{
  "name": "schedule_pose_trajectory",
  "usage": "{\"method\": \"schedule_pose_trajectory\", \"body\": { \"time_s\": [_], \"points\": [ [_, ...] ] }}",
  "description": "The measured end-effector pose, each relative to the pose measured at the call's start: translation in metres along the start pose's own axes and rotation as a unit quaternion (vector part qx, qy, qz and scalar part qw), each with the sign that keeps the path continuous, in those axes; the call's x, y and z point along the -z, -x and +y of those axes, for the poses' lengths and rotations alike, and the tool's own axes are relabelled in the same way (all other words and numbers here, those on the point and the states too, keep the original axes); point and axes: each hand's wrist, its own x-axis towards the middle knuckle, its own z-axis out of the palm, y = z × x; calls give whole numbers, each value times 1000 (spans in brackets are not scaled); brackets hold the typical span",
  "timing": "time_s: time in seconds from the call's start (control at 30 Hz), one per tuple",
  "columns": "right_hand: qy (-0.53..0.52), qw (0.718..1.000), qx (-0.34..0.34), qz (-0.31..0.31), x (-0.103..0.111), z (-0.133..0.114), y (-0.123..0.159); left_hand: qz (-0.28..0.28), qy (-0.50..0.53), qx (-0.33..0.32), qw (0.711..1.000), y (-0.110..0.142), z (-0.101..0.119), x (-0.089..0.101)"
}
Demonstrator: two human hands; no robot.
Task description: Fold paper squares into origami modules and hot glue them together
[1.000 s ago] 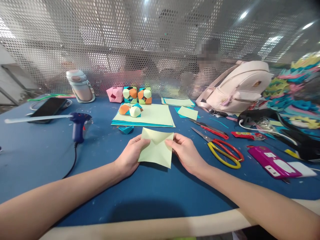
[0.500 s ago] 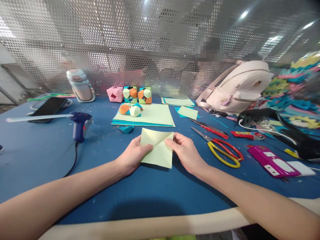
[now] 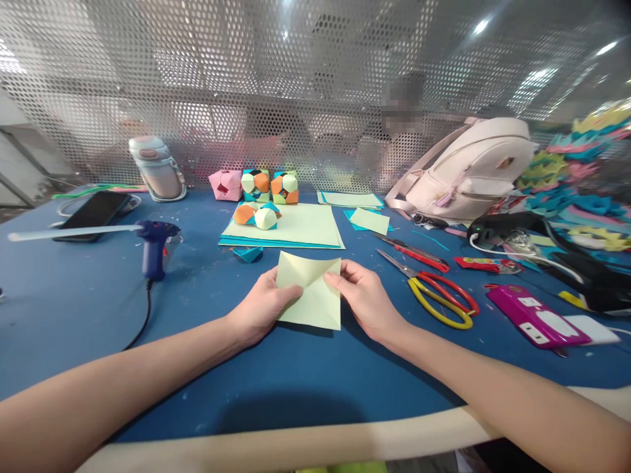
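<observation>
A square sheet of pale yellow paper (image 3: 315,305) with diagonal creases is held up above the blue table. My left hand (image 3: 266,302) grips its left edge, thumb on the front and fingers behind. On the right edge, my right hand (image 3: 362,295) pinches the paper with the thumb pressed on its face. Just beyond lie a small folded blue paper piece (image 3: 247,254) and a stack of pale yellow and blue sheets (image 3: 305,226). A partly built orange, cream and blue paper piece (image 3: 261,217) rests on that stack.
A blue glue gun (image 3: 156,249) stands at left, near a phone (image 3: 93,215) and a bottle (image 3: 156,167). Folded paper balls (image 3: 270,186) line the back. Scissors (image 3: 438,295), a cutter (image 3: 419,255), a purple power bank (image 3: 537,316) and a backpack (image 3: 463,171) occupy the right.
Both hands keep the same hold on the paper. The sheet's lower right corner has shifted very slightly; the whole view has moved a little.
</observation>
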Motion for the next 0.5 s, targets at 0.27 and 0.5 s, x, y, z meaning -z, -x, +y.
{"method": "schedule_pose_trajectory", "body": {
  "time_s": [0.27, 0.5],
  "points": [
    [-23, 999, 6, 35, 0, -1, 0, -8, -18, -10, 1000, 2, -2, 1],
    [3, 999, 10, 44, -3, -5, 0, 21, -29, -8, 999, 3, -2, 1]
  ]
}}
